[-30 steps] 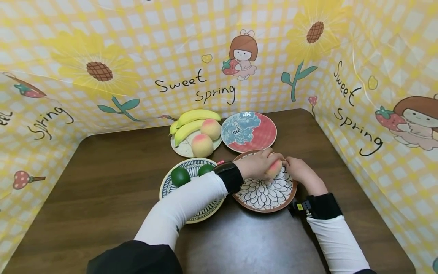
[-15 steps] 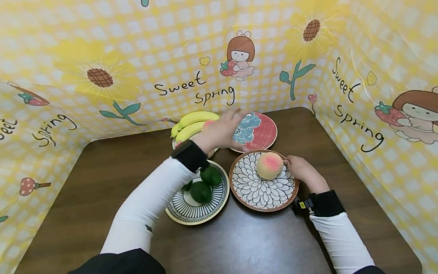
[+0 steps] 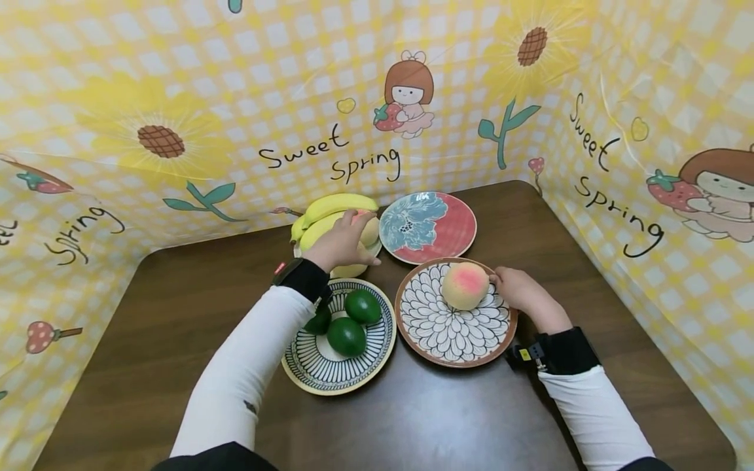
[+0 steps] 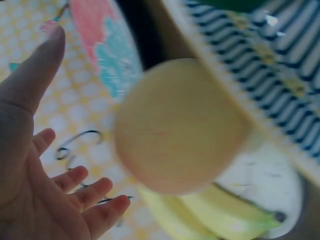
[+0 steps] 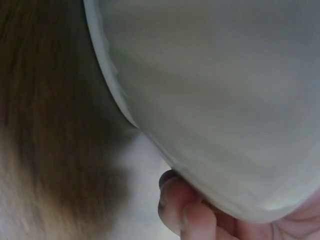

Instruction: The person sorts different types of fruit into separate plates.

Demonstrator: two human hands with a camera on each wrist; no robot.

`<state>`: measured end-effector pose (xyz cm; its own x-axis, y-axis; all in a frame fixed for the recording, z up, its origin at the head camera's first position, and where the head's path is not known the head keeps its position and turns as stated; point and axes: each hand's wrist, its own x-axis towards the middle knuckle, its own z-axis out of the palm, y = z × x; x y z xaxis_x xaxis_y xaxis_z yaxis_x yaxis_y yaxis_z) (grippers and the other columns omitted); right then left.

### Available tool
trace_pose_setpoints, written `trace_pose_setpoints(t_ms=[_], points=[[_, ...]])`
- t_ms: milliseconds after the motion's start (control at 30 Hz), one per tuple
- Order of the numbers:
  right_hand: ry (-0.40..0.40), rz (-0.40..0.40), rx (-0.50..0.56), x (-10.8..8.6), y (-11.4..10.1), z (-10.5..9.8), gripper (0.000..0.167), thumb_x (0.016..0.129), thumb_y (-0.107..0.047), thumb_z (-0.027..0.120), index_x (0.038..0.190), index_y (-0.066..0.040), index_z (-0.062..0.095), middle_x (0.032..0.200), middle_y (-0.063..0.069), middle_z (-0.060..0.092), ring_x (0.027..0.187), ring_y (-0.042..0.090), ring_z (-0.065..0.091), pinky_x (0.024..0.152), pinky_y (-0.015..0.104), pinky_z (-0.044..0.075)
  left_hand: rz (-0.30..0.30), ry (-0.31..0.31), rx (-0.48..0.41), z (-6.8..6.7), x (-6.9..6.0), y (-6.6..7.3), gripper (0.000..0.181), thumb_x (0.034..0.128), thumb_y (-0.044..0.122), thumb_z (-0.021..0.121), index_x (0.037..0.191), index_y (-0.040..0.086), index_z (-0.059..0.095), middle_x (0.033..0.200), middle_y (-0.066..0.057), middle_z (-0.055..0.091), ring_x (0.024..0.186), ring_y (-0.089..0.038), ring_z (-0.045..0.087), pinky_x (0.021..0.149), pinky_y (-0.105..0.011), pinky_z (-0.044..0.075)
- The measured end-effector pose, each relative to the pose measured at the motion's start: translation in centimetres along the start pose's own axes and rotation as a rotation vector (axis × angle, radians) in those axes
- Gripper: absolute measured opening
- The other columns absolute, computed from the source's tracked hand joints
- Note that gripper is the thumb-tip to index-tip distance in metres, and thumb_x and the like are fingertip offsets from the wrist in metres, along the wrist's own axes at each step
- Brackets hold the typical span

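My left hand (image 3: 340,243) is over the small plate at the back, fingers spread and thumb out, partly hiding two peaches. In the left wrist view, one peach (image 4: 177,127) shows large beside the hand, with a gap to the fingers. Bananas (image 3: 338,204) lie behind on the same plate. My right hand (image 3: 526,294) pinches the right rim of a brown-rimmed plate (image 3: 432,333) with a petal pattern. On that plate sits another peach (image 3: 465,286). The right wrist view shows the plate's pale underside (image 5: 210,110) against the fingers.
A blue-striped plate (image 3: 336,386) with several dark green oval fruits (image 3: 346,337) stands at the front left, under the left wrist. A red plate (image 3: 456,229) with a blue flower is at the back. Patterned cloth (image 3: 224,98) walls the table's back and right side.
My left hand has let go of the peach on the brown-rimmed plate and moved left to the fruit at the back. The right hand still holds the rim.
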<state>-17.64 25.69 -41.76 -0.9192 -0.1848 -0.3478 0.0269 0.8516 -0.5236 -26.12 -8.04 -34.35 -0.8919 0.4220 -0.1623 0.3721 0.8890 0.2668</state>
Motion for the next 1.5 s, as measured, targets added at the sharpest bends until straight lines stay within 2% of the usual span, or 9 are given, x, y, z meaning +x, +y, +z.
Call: trace_pose_setpoints(t_ms=[100,233,467,733,867,1000,1167,1333,1500], points=[[0.002,-0.005,-0.011,0.0,-0.1,0.1,0.042,0.112,-0.016,0.031,0.131,0.016,0.049,0.126,0.035,0.058,0.103,0.038,0.057,0.086,0.046,0.05,-0.017,0.0,0.029,1.0,-0.4,-1.0,0.101,0.0822,0.042,0.085,0.161,0.012,0.029,0.163,-0.03,0.023,0.149,-0.049,0.034,0.117,-0.058,0.04],[0.012,-0.013,-0.022,-0.2,-0.4,-0.1,0.041,0.112,-0.017,0.031,0.131,0.016,0.049,0.123,0.035,0.058,0.102,0.038,0.057,0.086,0.046,0.05,-0.035,0.01,0.046,1.5,-0.7,-1.7,0.099,0.0824,0.041,0.084,0.16,0.012,0.031,0.162,-0.029,0.023,0.147,-0.05,0.036,0.114,-0.06,0.042],[0.031,-0.014,-0.022,-0.7,-0.6,-0.6,0.039,0.112,-0.016,0.032,0.128,0.014,0.051,0.123,0.034,0.059,0.105,0.038,0.058,0.089,0.049,0.05,-0.056,0.039,0.024,1.5,-0.7,-2.1,0.093,0.083,0.036,0.084,0.158,0.013,0.033,0.16,-0.028,0.023,0.144,-0.049,0.038,0.109,-0.061,0.045],[0.063,-0.031,-0.021,-0.9,-0.5,-0.7,0.034,0.112,-0.015,0.033,0.119,0.012,0.053,0.119,0.035,0.061,0.106,0.041,0.06,0.089,0.052,0.05,-0.037,0.009,-0.01,1.1,-0.5,-1.9,0.099,0.0791,0.028,0.088,0.16,0.015,0.031,0.162,-0.031,0.015,0.145,-0.052,0.034,0.109,-0.059,0.046],[0.072,-0.028,-0.025,-0.9,-0.4,-0.8,0.035,0.112,-0.015,0.033,0.119,0.013,0.053,0.117,0.034,0.06,0.103,0.04,0.059,0.087,0.051,0.049,-0.025,0.002,0.009,1.1,-0.1,-1.9,0.098,0.0788,0.026,0.087,0.159,0.016,0.032,0.161,-0.033,0.015,0.136,-0.053,0.045,0.105,-0.057,0.049],[0.074,-0.023,-0.024,-0.7,-0.3,-0.7,0.035,0.112,-0.015,0.033,0.119,0.013,0.053,0.118,0.034,0.06,0.108,0.043,0.059,0.09,0.054,0.049,-0.026,-0.004,0.014,1.2,0.2,-2.0,0.091,0.0804,0.026,0.085,0.157,0.015,0.037,0.159,-0.036,0.018,0.129,-0.051,0.053,0.103,-0.056,0.052],[0.059,-0.021,-0.027,-0.5,-0.1,-0.4,0.035,0.112,-0.015,0.033,0.119,0.012,0.053,0.12,0.035,0.06,0.118,0.048,0.059,0.096,0.057,0.049,-0.064,-0.046,-0.005,1.5,0.0,-2.1,0.087,0.0823,0.025,0.083,0.157,0.016,0.039,0.161,-0.037,0.02,0.143,-0.054,0.039,0.108,-0.06,0.047],[0.029,0.001,-0.029,-0.2,-0.1,0.1,0.038,0.112,-0.016,0.032,0.127,0.014,0.051,0.127,0.036,0.058,0.116,0.045,0.058,0.093,0.054,0.049,-0.074,-0.07,0.006,2.1,-0.2,-2.5,0.086,0.0827,0.027,0.083,0.157,0.016,0.04,0.16,-0.031,0.035,0.148,-0.051,0.035,0.116,-0.058,0.04],[0.018,0.014,-0.037,0.0,-0.1,0.2,0.04,0.112,-0.017,0.032,0.131,0.015,0.049,0.13,0.037,0.057,0.109,0.04,0.057,0.09,0.05,0.048,-0.047,-0.051,0.02,2.4,-0.2,-2.9,0.082,0.0822,0.025,0.082,0.154,0.013,0.045,0.148,-0.026,0.053,0.14,-0.046,0.046,0.113,-0.054,0.043]])
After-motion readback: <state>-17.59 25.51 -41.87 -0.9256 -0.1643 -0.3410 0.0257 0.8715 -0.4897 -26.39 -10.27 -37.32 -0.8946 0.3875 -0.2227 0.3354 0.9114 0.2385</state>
